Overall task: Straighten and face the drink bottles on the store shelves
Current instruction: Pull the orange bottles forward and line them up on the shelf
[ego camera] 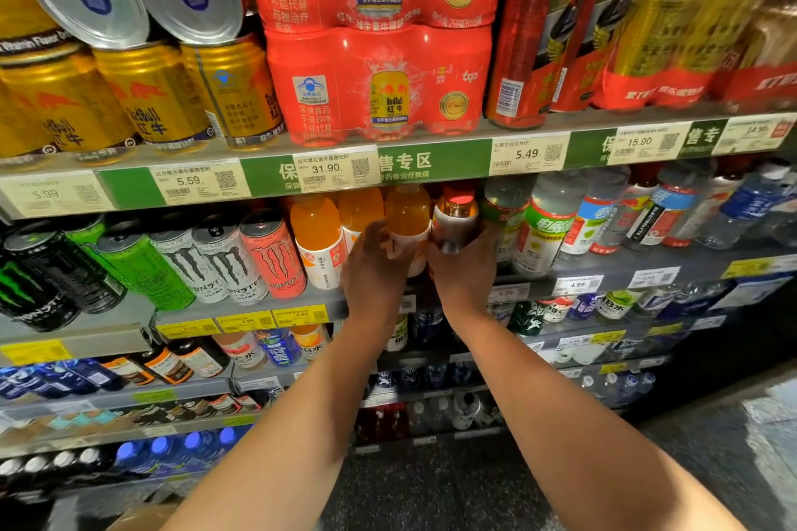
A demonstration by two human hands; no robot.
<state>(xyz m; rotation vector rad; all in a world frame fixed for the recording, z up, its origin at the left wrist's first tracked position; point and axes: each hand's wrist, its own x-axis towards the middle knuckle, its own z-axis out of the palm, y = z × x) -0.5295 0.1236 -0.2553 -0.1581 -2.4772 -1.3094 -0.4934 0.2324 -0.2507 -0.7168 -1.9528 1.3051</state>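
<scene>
Left hand (374, 267) grips orange bottle (407, 213) | right hand (463, 267) grips red-capped bottle (456, 216) at its 3 o'clock | shelf (625, 267)

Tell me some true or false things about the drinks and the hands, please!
1. The left hand holds an orange bottle. True.
2. The right hand holds a green can. False: it grips a small dark bottle with a red cap.
3. The pink can stands left of the orange bottles. True.
4. The gold cans sit on the shelf below the hands. False: they are on the shelf above.
5. The price tag above the hands reads 31.90. True.
</scene>
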